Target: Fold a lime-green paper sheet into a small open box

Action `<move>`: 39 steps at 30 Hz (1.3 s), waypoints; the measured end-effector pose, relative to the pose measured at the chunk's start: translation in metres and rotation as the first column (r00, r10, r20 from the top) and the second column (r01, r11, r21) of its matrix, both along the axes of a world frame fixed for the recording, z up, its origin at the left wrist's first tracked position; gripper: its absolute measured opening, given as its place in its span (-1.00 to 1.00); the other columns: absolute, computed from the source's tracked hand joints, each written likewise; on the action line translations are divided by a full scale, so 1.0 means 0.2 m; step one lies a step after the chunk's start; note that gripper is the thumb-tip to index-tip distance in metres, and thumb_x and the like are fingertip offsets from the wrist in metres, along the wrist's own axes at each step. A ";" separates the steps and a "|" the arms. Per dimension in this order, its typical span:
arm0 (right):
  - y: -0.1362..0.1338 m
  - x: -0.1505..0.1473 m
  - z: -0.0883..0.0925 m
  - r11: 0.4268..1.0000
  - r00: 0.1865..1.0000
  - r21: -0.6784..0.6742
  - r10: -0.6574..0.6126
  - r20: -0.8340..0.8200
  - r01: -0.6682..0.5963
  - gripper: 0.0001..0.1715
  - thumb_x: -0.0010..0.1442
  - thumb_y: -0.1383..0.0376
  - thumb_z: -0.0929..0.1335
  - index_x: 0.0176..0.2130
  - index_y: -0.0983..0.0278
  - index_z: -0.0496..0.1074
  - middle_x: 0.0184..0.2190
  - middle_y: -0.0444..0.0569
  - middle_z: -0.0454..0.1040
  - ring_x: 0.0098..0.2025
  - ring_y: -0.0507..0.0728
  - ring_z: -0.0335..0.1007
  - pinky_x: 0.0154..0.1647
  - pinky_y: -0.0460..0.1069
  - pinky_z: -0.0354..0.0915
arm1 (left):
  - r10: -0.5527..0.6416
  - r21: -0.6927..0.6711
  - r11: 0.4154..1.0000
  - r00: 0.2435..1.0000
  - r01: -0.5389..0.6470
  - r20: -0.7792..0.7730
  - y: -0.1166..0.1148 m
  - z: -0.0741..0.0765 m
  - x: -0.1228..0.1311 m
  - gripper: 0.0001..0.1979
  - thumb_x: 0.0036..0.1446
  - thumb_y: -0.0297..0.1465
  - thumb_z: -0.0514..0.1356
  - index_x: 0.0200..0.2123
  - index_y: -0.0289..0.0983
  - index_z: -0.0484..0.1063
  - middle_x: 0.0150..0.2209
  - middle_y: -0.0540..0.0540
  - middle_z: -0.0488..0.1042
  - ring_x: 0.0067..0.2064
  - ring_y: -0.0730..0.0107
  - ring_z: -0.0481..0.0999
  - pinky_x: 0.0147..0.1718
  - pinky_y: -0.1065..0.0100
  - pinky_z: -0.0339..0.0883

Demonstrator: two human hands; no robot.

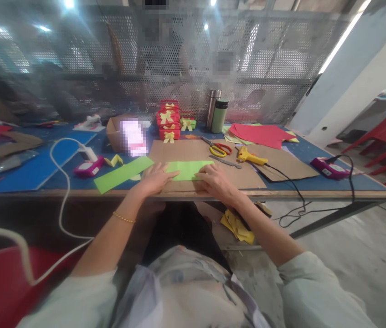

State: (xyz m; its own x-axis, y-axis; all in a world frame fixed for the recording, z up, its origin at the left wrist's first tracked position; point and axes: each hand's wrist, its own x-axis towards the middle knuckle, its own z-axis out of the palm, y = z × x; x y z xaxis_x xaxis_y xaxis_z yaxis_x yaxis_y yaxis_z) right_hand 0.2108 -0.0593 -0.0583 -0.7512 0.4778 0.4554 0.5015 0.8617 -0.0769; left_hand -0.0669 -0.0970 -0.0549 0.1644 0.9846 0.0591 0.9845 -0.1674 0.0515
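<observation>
A light green paper strip (187,170) with crosswise creases lies on a brown cardboard sheet (165,150) at the table's front. My left hand (155,177) rests at its left end, fingers stretched out and flat, the thumb side on the paper. At the right end my right hand (216,181) has its fingers bent and closed on the paper's edge; the fingertips are partly hidden. Left of my left hand, a second green strip (122,176) lies slantwise. Beyond the right hand are a thin metal blade (226,161) and red-and-yellow-handled scissors (218,148).
A yellow glue gun (250,156) with a black cord lies at right, near a purple box (329,167). Stacked red boxes with bows (168,120), a green flask (219,116) and red paper (259,134) stand or lie behind. A white cable (65,200) hangs over the left edge.
</observation>
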 end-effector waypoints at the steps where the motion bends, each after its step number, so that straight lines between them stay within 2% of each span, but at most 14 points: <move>1: -0.02 -0.03 -0.01 1.000 0.999 -0.007 0.029 0.031 -0.028 -0.61 0.43 0.21 0.24 0.04 0.24 0.58 -0.10 0.15 0.48 -0.08 0.23 0.27 -0.04 0.09 0.21 | 0.004 -0.012 1.000 1.000 -0.005 -0.023 -0.01 0.01 0.01 -0.55 0.39 -0.28 0.02 0.29 0.13 0.35 0.42 -0.06 0.22 0.44 0.05 0.13 0.32 0.02 0.03; 6: -0.04 -0.07 -0.04 1.000 0.999 -0.013 0.026 0.045 -0.025 -0.55 0.44 0.05 0.25 0.11 0.13 0.56 -0.15 0.10 0.43 -0.12 0.20 0.22 -0.07 0.07 0.14 | 0.008 -0.010 1.000 0.992 -0.009 -0.123 -0.07 0.08 0.07 -0.56 0.42 -0.34 -0.01 0.26 0.11 0.39 0.46 -0.12 0.12 0.46 -0.13 0.08 0.31 -0.11 0.03; 10: -0.01 -0.06 -0.06 0.999 0.999 -0.011 0.041 0.015 -0.041 -0.53 0.43 -0.01 0.25 0.07 0.10 0.59 -0.17 0.09 0.43 -0.15 0.19 0.22 -0.11 0.07 0.13 | -0.051 0.195 0.977 0.979 0.090 -0.197 -0.13 0.09 0.15 -0.51 0.38 -0.50 0.02 0.25 0.04 0.41 0.44 -0.18 0.15 0.43 -0.08 0.13 0.30 -0.10 0.06; 13: 0.00 -0.06 -0.09 0.998 0.998 -0.006 0.055 -0.018 -0.055 -0.55 0.43 0.01 0.26 0.08 0.08 0.59 -0.19 0.08 0.44 -0.15 0.20 0.23 -0.12 0.08 0.14 | -0.128 0.311 0.928 0.960 0.204 -0.248 -0.17 0.07 0.22 -0.66 0.38 -0.47 0.07 0.08 -0.12 0.54 0.25 -0.27 0.38 0.26 0.03 0.36 0.21 0.01 0.19; 15: 0.00 -0.06 -0.12 0.998 0.997 0.008 0.056 -0.050 -0.056 -0.56 0.43 0.04 0.26 0.10 0.09 0.58 -0.19 0.09 0.44 -0.15 0.21 0.24 -0.11 0.09 0.15 | -0.157 0.278 0.930 0.943 0.241 -0.292 -0.19 0.06 0.25 -0.74 0.37 -0.49 0.07 -0.06 -0.24 0.56 0.00 -0.27 0.51 0.04 0.14 0.49 0.04 0.14 0.31; 17: 0.01 -0.06 -0.15 0.998 0.996 0.023 0.057 -0.075 -0.055 -0.57 0.42 0.05 0.28 0.11 0.09 0.58 -0.19 0.09 0.45 -0.14 0.21 0.26 -0.13 0.09 0.16 | -0.189 0.239 0.929 0.917 0.284 -0.352 -0.21 0.05 0.27 -0.74 0.37 -0.52 0.05 -0.04 -0.30 0.52 -0.13 -0.23 0.52 -0.04 0.18 0.50 -0.03 0.19 0.32; 19: 0.02 -0.06 -0.17 0.998 0.995 0.035 0.061 -0.080 -0.059 -0.59 0.42 0.06 0.29 0.12 0.08 0.57 -0.19 0.08 0.45 -0.13 0.21 0.28 -0.13 0.09 0.17 | -0.189 0.236 0.927 0.906 0.292 -0.378 -0.23 0.05 0.29 -0.72 0.38 -0.52 0.02 0.01 -0.31 0.49 -0.17 -0.21 0.51 -0.07 0.18 0.50 -0.07 0.20 0.31; 24: 0.00 -0.06 -0.17 0.998 0.996 0.044 0.045 -0.080 -0.041 -0.59 0.42 0.06 0.29 0.12 0.08 0.56 -0.17 0.08 0.45 -0.12 0.22 0.29 -0.13 0.09 0.19 | -0.089 0.291 0.935 0.927 0.204 -0.365 -0.27 0.01 0.34 -0.70 0.39 -0.51 -0.01 0.02 -0.32 0.47 -0.23 -0.23 0.48 -0.12 0.14 0.49 -0.13 0.21 0.29; 29: 0.00 -0.06 -0.17 0.998 0.992 0.046 0.047 -0.114 -0.042 -0.64 0.43 0.09 0.27 -0.08 0.21 0.58 -0.23 0.08 0.45 -0.16 0.21 0.32 -0.12 0.10 0.21 | 0.021 0.351 0.929 0.932 0.116 -0.363 -0.28 -0.04 0.40 -0.61 0.40 -0.48 -0.04 0.17 -0.19 0.41 -0.16 -0.27 0.48 -0.12 0.12 0.47 -0.16 0.20 0.29; 35: 0.02 -0.07 -0.19 0.991 0.973 0.069 0.124 -0.193 -0.112 -0.69 0.43 0.13 0.28 -0.16 0.24 0.53 -0.29 0.07 0.46 -0.20 0.21 0.34 -0.15 0.09 0.23 | 0.075 0.351 0.935 0.940 0.049 -0.333 -0.27 -0.06 0.42 -0.58 0.40 -0.44 0.00 0.22 -0.02 0.41 -0.16 -0.26 0.47 -0.12 0.14 0.45 -0.16 0.22 0.27; 39: 0.01 -0.06 -0.18 0.991 0.974 0.072 0.127 -0.186 -0.115 -0.68 0.44 0.18 0.26 -0.22 0.25 0.53 -0.33 0.05 0.45 -0.23 0.20 0.31 -0.15 0.09 0.22 | 0.068 0.312 0.950 0.950 0.032 -0.305 -0.28 -0.04 0.44 -0.58 0.40 -0.44 -0.01 0.20 -0.05 0.44 -0.14 -0.29 0.48 -0.11 0.12 0.45 -0.16 0.20 0.28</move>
